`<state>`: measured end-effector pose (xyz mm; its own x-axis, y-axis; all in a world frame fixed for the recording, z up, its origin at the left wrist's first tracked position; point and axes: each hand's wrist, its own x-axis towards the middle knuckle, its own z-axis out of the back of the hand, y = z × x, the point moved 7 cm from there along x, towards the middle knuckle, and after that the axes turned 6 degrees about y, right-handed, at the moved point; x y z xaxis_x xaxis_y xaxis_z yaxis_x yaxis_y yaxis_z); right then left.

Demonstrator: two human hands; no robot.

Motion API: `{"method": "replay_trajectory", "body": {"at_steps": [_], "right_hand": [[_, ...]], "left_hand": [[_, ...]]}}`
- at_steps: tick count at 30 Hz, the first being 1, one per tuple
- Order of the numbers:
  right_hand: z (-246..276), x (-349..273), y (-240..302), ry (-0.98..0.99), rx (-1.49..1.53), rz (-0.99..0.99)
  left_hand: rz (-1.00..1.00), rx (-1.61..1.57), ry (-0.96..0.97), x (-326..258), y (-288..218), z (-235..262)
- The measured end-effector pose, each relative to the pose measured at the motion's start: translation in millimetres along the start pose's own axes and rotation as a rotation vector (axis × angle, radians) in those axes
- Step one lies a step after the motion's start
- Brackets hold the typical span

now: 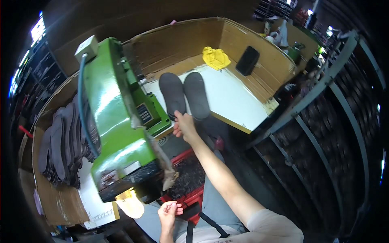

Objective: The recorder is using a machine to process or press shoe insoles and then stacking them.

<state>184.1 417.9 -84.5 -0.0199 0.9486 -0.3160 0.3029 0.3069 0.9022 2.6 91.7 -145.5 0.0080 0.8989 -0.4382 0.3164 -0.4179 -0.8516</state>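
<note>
Two dark grey shoe insoles lie side by side on a white tabletop, toes pointing away from me. My right hand [184,126] pinches the near end of the left insole [172,91] between thumb and fingers. The right insole [196,95] lies just beside it, untouched. Over my lap, my left hand [167,213] is closed with fingers curled, and nothing shows in it. It is nearest to the lit lower end of a green machine [111,105], which stands to the left of both hands.
Stacked insoles [60,141] fill the left side behind the machine. A cardboard wall [178,44] rings the white table [239,105], where a yellow cloth [216,58] and a black phone-like slab [247,60] rest. A red crate [188,194] of dark scraps sits below; a metal rack [312,97] stands right.
</note>
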Motion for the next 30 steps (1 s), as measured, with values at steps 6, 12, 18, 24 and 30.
{"method": "replay_trajectory", "body": {"at_steps": [6, 12, 18, 24, 30], "right_hand": [[34, -11, -31, 0.040, 0.101, -0.124], [77, -7, -39, 0.118, 0.146, -0.111], [76, -13, -34, 0.070, 0.074, -0.041], [53, -62, -65, 0.225, -0.009, 0.080], [-12, -186, -159, 0.770, 0.420, -0.485]], "left_hand": [[-0.339, 0.185, -0.192, 37, -108, 52], [-1.089, 0.624, -0.782, 36, -293, 119], [-0.826, 1.402, -1.204, 71, -358, 135], [-1.155, 0.831, -0.968, -27, -339, 165], [-0.923, 0.783, -0.550, -130, -245, 107]]}}
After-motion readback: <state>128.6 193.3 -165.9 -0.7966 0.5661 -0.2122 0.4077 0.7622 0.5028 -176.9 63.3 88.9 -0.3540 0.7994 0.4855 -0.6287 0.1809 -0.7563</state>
